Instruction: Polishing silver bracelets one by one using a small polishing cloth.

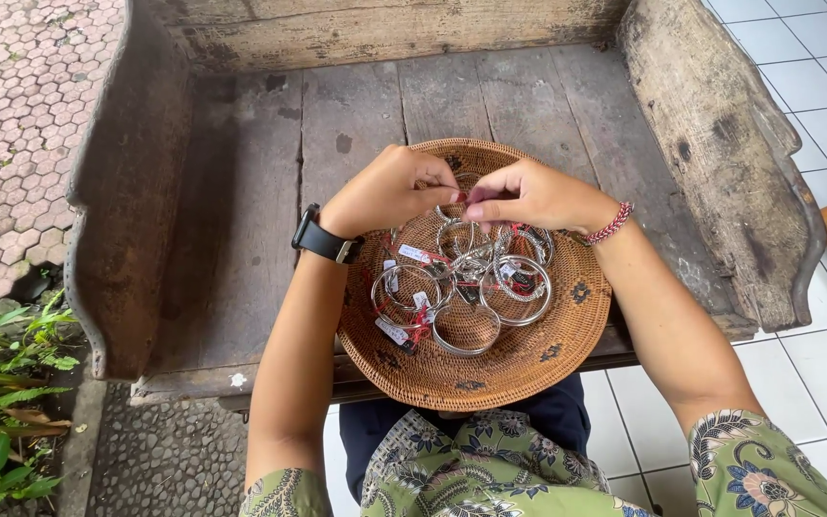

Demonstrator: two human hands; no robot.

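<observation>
Both grips pinch narrowly on one small item, left hand (385,191) and right hand (528,196) meeting above the woven basket (547,359). Tagged silver bangles (466,278) lie heaped inside, apparently unsorted, on the wooden table (260,172).

The person is wearing short green sleeves (748,460) patterned with blue and white flowers, a black wristwatch (323,237) strapping the left wrist, a red braided bracelet (611,225) circling the right, and dark blue trousers (547,416) showing below.
</observation>
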